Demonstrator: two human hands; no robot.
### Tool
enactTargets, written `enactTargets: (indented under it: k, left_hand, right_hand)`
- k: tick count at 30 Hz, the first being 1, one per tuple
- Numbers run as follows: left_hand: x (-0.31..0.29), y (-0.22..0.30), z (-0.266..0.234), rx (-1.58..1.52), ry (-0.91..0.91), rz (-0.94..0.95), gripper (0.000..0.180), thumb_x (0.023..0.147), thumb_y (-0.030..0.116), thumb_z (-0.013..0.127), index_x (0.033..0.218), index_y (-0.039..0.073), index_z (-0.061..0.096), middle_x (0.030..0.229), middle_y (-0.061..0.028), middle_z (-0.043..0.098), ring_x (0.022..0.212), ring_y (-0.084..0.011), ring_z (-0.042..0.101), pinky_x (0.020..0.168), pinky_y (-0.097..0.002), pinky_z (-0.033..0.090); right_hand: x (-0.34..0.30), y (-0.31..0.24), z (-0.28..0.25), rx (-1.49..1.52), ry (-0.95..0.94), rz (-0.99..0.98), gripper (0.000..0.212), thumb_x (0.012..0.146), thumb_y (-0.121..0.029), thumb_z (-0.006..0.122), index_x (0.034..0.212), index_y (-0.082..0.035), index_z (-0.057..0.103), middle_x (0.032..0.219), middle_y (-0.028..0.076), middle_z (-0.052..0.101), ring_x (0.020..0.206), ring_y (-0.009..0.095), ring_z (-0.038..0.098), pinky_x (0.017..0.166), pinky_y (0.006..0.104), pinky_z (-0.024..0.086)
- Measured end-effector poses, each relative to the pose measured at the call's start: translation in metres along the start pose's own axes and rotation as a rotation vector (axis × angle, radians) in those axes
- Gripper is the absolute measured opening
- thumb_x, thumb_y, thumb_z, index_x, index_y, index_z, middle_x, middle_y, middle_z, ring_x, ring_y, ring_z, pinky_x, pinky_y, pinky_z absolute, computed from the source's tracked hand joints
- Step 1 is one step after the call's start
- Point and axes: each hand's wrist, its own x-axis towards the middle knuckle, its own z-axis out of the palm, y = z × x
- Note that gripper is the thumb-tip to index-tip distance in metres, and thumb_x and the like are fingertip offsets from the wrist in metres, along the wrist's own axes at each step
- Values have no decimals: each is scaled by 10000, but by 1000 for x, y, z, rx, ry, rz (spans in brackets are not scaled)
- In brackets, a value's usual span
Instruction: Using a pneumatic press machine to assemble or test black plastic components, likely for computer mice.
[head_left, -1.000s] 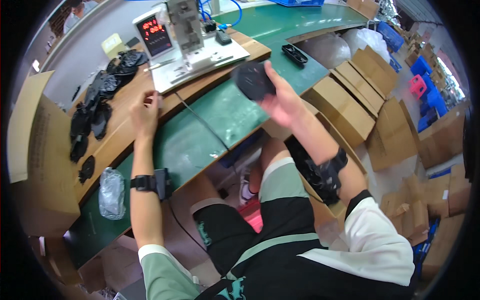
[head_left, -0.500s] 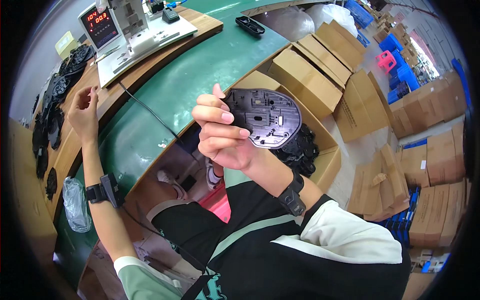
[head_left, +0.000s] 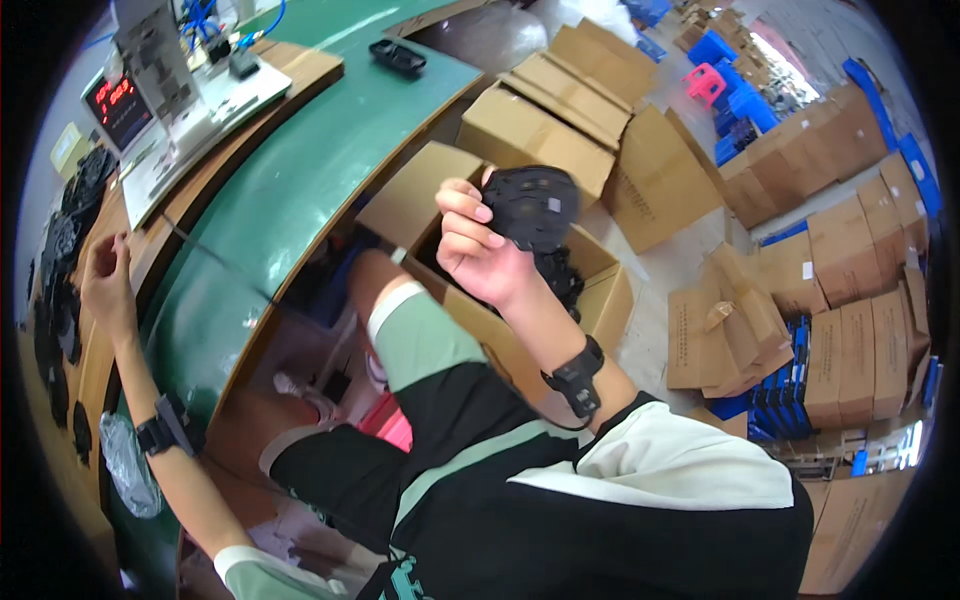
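My right hand (head_left: 478, 235) is raised over an opened cardboard box (head_left: 608, 312), its fingers and thumb closed on the left edge of a black plastic shell (head_left: 540, 210). The shell is a broad, rounded housing with a small pale patch on it; motion blurs its details. Below it, a heap of black plastic parts (head_left: 562, 280) lies in the box. Over at the left, above the edge of the wooden board (head_left: 150, 262), my left hand (head_left: 108, 285) is curled, fingertips drawn toward the thumb, with nothing visible in it.
A bench machine (head_left: 165, 85) with a red digital display stands on the wooden board. Black parts (head_left: 62, 260) are heaped at the far left. A black case (head_left: 397, 57) lies on the green table (head_left: 300, 150). Cardboard boxes (head_left: 545, 130) stand at the right. A plastic bag (head_left: 130, 470) lies lower left.
The view has swung right, and my right leg has come out beside the box. My right hand still holds the shell, now tilted and nearer the box. The left hand stays curled.
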Motion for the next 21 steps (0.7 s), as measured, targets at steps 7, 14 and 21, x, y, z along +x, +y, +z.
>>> enactTargets:
  k: [7,14,21]
  left_hand:
    - [-10,21,13,76,88,62,86,985,94,701,1002,10,690,838,18,692,776,-26,616,710,-213,480]
    - [-19,39,7,28,82,28,97,978,90,696,954,3,660,785,18,637,722,-29,566,661,-226,462]
    - [-22,36,6,-8,95,-22,79,1016,69,646,1015,-9,655,786,-6,642,696,-46,559,649,-235,456]
  right_hand:
    - [-108,-155,-146,-717,931,-588,263,1047,-336,635,1071,-76,599,892,81,645,754,177,622,628,299,519]
    - [-186,-213,-220,-549,1150,-812,144,1046,-140,585,1123,-27,631,1018,140,703,879,252,689,713,352,620]
    - [-91,-92,-127,-617,1097,-488,280,1036,-124,565,1288,-3,551,1245,182,668,1111,292,667,1006,389,562]
